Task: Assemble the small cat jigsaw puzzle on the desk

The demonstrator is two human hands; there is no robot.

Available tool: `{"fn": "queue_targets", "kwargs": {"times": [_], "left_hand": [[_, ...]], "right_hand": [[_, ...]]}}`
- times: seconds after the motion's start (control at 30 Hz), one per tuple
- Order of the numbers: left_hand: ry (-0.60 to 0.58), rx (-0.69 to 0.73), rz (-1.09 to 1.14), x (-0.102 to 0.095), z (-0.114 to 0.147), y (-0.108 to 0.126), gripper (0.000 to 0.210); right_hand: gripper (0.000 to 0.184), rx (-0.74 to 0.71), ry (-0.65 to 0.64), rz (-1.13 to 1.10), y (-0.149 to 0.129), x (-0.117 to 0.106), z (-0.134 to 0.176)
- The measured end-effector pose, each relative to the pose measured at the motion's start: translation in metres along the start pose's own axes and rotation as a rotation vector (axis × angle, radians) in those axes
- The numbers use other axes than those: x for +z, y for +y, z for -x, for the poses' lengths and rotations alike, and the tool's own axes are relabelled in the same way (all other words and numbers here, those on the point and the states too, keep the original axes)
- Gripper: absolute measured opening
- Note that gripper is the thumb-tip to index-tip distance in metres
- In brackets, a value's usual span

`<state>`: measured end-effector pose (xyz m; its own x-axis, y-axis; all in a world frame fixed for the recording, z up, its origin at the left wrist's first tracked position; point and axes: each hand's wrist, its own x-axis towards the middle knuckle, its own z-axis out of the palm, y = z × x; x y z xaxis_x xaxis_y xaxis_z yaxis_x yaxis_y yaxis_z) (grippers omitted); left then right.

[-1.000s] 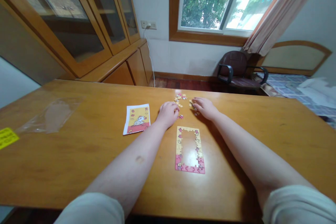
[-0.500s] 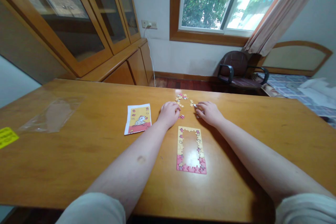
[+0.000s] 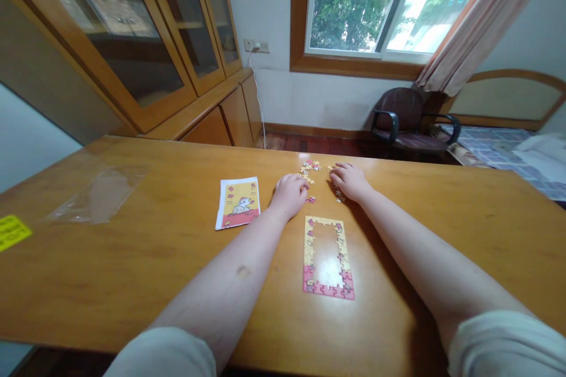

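Note:
Loosely curled, my left hand (image 3: pixel 289 193) rests on the table beside a heap of loose jigsaw pieces (image 3: pixel 311 166). A pink piece (image 3: pixel 311 199) lies just by its fingertips. My right hand (image 3: pixel 349 181) is to the right, fingers parted and touching down among a few more pieces (image 3: pixel 339 194), partly hidden beneath it. No piece shows in either hand's fingers. Nearer to me lies the joined puzzle border (image 3: pixel 308 253), yellow above and pink below, with bare table inside it.
Left of my left hand is a picture sheet (image 3: pixel 240 205) with a white cartoon animal. Farther left lie a clear plastic bag (image 3: pixel 99 194) and a yellow label (image 3: pixel 13 231). A cabinet (image 3: pixel 207 109) stands behind the wooden table (image 3: pixel 177 259), and an office chair (image 3: pixel 400 118) beyond it.
My right hand has shifted slightly away from me over the pieces, uncovering some below it. My left hand stays by the heap. The whole view has shifted a little.

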<state>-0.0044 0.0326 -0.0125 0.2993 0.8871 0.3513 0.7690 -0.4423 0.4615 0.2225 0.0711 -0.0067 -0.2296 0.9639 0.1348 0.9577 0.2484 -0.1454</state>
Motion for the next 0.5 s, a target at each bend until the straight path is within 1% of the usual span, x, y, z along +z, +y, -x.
{"fn": "queue_targets", "kwargs": {"times": [0.17, 0.27, 0.4, 0.5], "left_hand": [[-0.005, -0.011, -0.010, -0.001, 0.000, 0.002, 0.021], [-0.013, -0.021, -0.007, -0.002, 0.000, 0.002, 0.021], [-0.016, -0.027, -0.001, -0.003, 0.000, 0.002, 0.021], [-0.015, -0.048, -0.004, -0.003, 0.000, 0.003, 0.021]], "right_hand": [[0.051, -0.051, -0.054, 0.037, -0.015, 0.003, -0.014], [0.044, -0.070, -0.071, 0.037, -0.018, 0.000, -0.014], [0.036, -0.163, -0.023, -0.005, -0.004, -0.007, -0.005], [0.038, -0.174, -0.007, -0.032, 0.010, -0.011, 0.001]]}}
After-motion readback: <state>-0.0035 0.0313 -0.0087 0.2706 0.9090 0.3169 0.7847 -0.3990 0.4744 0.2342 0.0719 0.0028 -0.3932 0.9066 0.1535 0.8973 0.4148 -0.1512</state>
